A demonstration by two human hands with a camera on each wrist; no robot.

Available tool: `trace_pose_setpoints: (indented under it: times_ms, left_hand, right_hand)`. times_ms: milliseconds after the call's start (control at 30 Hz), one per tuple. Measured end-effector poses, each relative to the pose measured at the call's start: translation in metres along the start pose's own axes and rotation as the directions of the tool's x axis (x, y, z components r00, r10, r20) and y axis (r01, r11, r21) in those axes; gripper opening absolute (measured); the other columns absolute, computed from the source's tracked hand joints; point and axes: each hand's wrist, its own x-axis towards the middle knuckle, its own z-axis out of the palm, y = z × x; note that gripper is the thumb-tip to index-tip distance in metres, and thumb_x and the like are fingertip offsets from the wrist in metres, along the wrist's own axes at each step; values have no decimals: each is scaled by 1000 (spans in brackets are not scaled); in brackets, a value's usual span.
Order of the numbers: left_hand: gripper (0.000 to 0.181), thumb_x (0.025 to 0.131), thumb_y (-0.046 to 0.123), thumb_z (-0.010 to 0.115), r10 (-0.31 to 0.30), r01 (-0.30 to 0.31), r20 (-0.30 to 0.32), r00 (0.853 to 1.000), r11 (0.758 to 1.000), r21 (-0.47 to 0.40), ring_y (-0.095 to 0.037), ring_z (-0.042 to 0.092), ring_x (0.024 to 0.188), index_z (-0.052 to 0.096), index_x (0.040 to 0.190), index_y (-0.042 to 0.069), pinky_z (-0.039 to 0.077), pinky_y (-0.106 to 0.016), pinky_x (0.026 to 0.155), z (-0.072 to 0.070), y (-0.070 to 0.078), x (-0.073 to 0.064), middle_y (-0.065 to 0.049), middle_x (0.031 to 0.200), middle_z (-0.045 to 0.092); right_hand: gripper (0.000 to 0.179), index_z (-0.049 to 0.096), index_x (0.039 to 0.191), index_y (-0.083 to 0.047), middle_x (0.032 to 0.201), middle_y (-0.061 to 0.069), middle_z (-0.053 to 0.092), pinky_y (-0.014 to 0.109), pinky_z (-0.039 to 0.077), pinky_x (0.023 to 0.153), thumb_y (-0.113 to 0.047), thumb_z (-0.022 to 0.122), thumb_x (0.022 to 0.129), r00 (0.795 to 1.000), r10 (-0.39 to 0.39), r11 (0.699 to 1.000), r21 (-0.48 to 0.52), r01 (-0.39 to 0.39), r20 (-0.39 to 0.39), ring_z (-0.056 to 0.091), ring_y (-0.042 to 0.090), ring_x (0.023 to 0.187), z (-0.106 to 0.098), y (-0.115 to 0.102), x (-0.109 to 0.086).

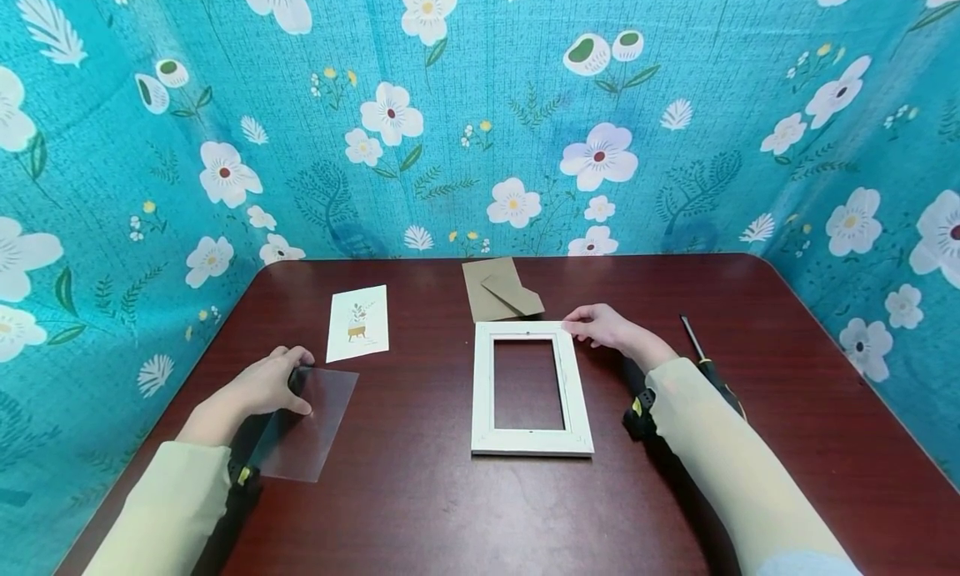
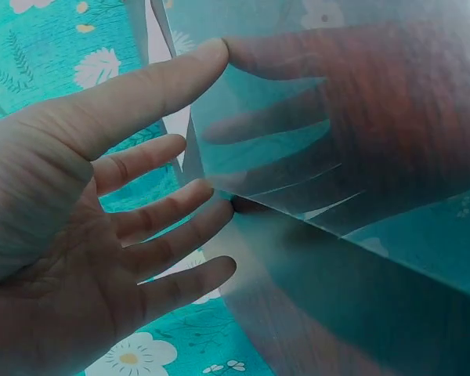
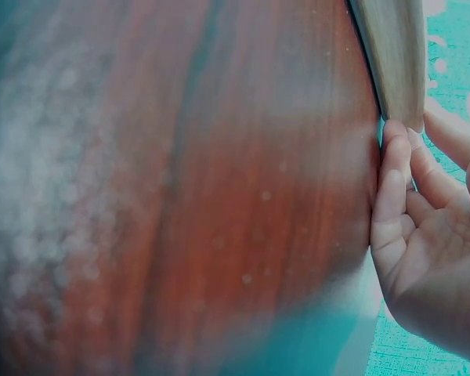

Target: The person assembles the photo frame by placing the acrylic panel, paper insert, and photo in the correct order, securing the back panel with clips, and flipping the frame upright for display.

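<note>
On the left, my left hand [image 1: 258, 386] reaches over a clear plastic sheet [image 1: 321, 430] lying on the table. Its thumb touches the sheet's surface, and the fingers are extended and spread in the left wrist view, where the sheet [image 2: 407, 157] mirrors the hand [image 2: 63, 227]. A white picture frame [image 1: 483, 384] with an open middle lies near the table's centre. My right hand [image 1: 600, 324] pinches its upper right corner. In the right wrist view the frame's edge [image 3: 395, 63] sits between thumb and fingers of the right hand [image 3: 431, 251].
A card with a plant drawing [image 1: 357, 323] lies behind the left hand. Brown cardboard [image 1: 487, 286] with a folded flap is beyond the frame. A screwdriver [image 1: 696, 343] lies right of the right forearm. Flowered blue cloth [image 1: 465, 142] surrounds the dark red table [image 1: 420, 509].
</note>
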Motion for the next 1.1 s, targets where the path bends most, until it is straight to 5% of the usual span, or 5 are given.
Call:
trace_pose_setpoints:
  times_ms: [267, 533, 767, 1100]
  left_hand:
    - [84, 65, 17, 91, -53, 53, -1, 999, 997, -61, -36, 53, 90, 42, 131, 2, 54, -50, 75, 1, 4, 3, -28, 113, 41]
    - [89, 70, 15, 88, 24, -19, 22, 999, 982, -188, -34, 53, 87, 33, 136, -5, 53, -46, 73, -1, -5, 6, -25, 106, 49]
    - [63, 84, 5, 74, 56, -50, 6, 998, 915, -400, -22, 54, 72, 39, 135, -8, 49, -32, 62, -4, -22, 8, -10, 87, 55]
    - [50, 94, 7, 64, 13, -8, 6, 1000, 837, -548, -25, 61, 74, 40, 135, -6, 53, -34, 64, -14, -28, -2, -14, 93, 66]
  right_hand:
    - [33, 61, 120, 4, 90, 10, 61, 30, 47, 67, -21, 59, 99, 999, 40, 999, -34, -41, -28, 54, 21, 82, 2, 1, 3]
    - [33, 61, 120, 5, 92, 9, 62, 29, 47, 67, -20, 58, 99, 999, 37, 999, -26, -38, -18, 54, 21, 83, -1, 5, 2]
    - [37, 60, 121, 7, 95, 10, 62, 29, 48, 68, -22, 59, 98, 1000, 19, 1000, 1, -19, 2, 54, 21, 85, -4, 5, 3]
    - [36, 60, 119, 7, 91, 9, 62, 29, 48, 67, -21, 60, 98, 1000, 14, 1000, 8, -14, 20, 54, 20, 82, -2, 2, 7]
